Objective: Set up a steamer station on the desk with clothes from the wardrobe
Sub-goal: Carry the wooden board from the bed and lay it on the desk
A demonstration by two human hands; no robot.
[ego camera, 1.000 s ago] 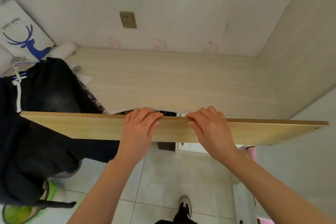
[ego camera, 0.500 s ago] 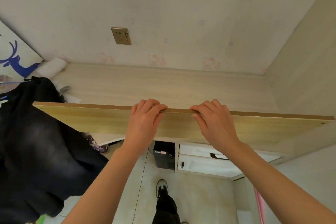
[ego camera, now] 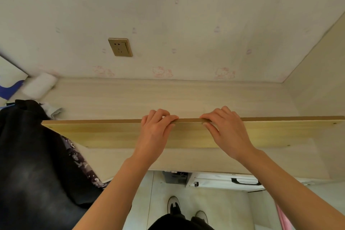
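A long light wooden board (ego camera: pixel 112 133) stands on edge above the pale desk (ego camera: pixel 168 99), spanning most of its width. My left hand (ego camera: pixel 155 132) grips the board's top edge near the middle, fingers curled over it. My right hand (ego camera: pixel 226 129) grips the same edge a little to the right. Dark clothes (ego camera: pixel 37 164) lie piled on the desk's left end, with a patterned garment (ego camera: pixel 82 166) showing under them.
A wall socket (ego camera: pixel 120 47) sits above the desk. A white roll (ego camera: pixel 39 86) and a paper bag (ego camera: pixel 9 84) lie at the back left. A side panel (ego camera: pixel 321 73) closes the desk on the right. White drawers (ego camera: pixel 224 181) are below.
Both hands have carried the board forward from the desk's front edge to over the desktop. The view has tilted up toward the wall.
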